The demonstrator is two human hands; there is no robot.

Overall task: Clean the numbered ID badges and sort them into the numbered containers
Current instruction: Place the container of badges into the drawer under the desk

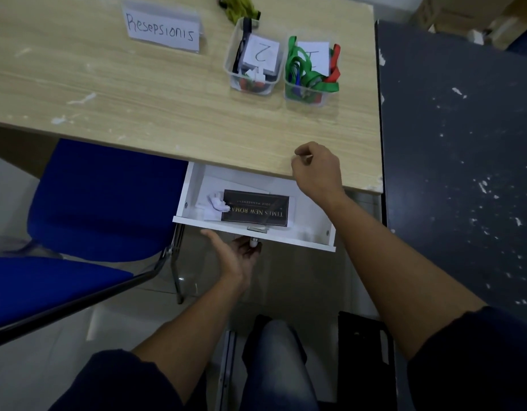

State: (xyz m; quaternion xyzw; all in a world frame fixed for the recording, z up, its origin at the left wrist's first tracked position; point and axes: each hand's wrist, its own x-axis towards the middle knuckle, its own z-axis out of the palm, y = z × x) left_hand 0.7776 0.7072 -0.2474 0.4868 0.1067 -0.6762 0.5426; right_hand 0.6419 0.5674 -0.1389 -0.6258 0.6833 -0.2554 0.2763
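The left hand (235,258) sat under the open drawer (300,237), fingers (252,250) curled round its knob (253,241). On the surface (138,99) edge, the right hand (315,170) had curled fingers, contents unclear. Well beyond them, lanyarded badges (303,77) filled container 2 (230,71) and container 1 (308,97)

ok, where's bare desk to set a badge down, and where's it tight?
Free: wide bare desk between the Resepsionis sign, container 2 and the front edge; also the strip between the containers and the right hand. Tight: back right, container 2 and container 1 close together, lanyards spilling over. In the drawer, black card and tissue fill the left; right end bare.
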